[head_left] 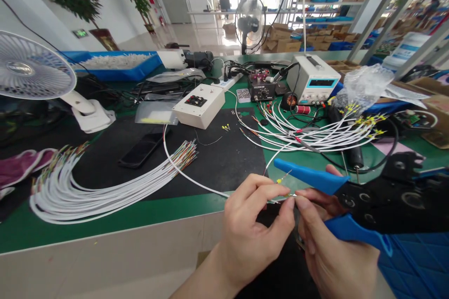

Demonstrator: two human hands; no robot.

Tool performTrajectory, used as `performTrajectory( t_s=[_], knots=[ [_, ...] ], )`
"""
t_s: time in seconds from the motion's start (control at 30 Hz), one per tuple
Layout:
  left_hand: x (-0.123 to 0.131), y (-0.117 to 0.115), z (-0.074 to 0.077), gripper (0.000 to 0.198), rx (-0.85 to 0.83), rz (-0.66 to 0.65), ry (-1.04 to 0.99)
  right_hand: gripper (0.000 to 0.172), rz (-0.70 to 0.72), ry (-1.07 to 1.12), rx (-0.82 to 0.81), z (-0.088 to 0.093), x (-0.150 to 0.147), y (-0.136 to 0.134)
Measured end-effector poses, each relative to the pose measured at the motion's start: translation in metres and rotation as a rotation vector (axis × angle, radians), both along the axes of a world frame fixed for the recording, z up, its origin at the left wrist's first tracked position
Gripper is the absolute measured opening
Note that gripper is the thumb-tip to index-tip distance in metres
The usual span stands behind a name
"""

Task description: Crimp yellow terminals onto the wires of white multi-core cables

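My left hand pinches the end of a white cable, which curves back across the bench. A yellow ferrule sits on one thin wire sticking up above the left fingers. The fingertips of my right hand meet the left ones at a small, thin piece on the wire, too fine to make out. Crimping pliers with blue handles rest in the same right hand, their black head pointing right. More of the ferrules lie loose on the black mat.
A bundle of white cables curves across the left side; another bundle, many ends tipped yellow, lies right. A phone, a beige switch box, a power supply and a small white fan stand around the mat.
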State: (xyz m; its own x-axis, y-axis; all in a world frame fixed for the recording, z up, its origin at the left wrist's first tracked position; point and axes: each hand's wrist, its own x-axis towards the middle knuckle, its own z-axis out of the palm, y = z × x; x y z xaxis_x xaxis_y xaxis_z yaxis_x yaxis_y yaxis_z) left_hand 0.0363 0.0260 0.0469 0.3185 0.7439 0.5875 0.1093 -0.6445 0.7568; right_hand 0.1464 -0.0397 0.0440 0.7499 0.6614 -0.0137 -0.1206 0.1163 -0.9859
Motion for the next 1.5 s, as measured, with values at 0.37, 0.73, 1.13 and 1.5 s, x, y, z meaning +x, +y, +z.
performTrajectory(
  t_s=[0.37, 0.73, 1.13, 1.5],
  knots=[
    [-0.015, 0.02, -0.015, 0.011, -0.177, -0.003, 0.099, 0.039, 0.421, 0.04, -0.173, -0.018, 0.059, 0.023],
    [-0.022, 0.02, -0.014, 0.01, -0.391, 0.128, -0.09, 0.052, 0.582, -0.829, -0.654, -0.034, 0.133, 0.097],
    [-0.021, 0.019, -0.009, 0.02, -0.687, 0.054, -0.307, 0.038, 0.239, -1.596, -0.599, -0.054, 0.171, 0.134],
    [-0.025, 0.014, -0.013, 0.019, -0.679, 0.107, -0.336, 0.048, -0.043, -1.153, -0.287, -0.015, 0.167, 0.119]
  ],
)
